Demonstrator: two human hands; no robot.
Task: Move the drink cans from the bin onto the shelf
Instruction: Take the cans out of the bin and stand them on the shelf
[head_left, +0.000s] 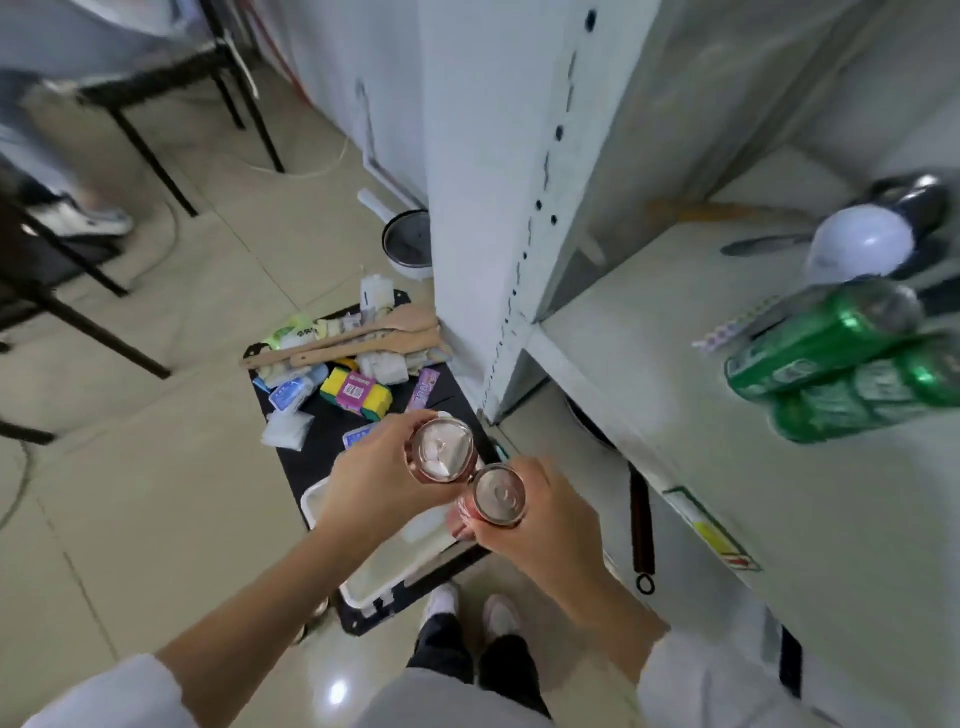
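Note:
My left hand (369, 480) grips a pink drink can (441, 452), seen top-down with its silver lid up. Right beside it, my right hand (540, 519) grips a second pink can (496, 496); the two cans nearly touch. Both are held above a white bin (363, 577) that sits on a black floor tray (311, 452). Two green cans (831, 358) stand close together on the white shelf (649, 374) at the right, blurred by motion.
The black tray also carries wooden spatulas (358, 338), sponges (356, 392) and small packets. A white pot (410, 241) sits by the shelf's side panel. On the shelf lie a white bulb-like object (860, 244) and utensils. Black table legs and another person's shoe are at far left.

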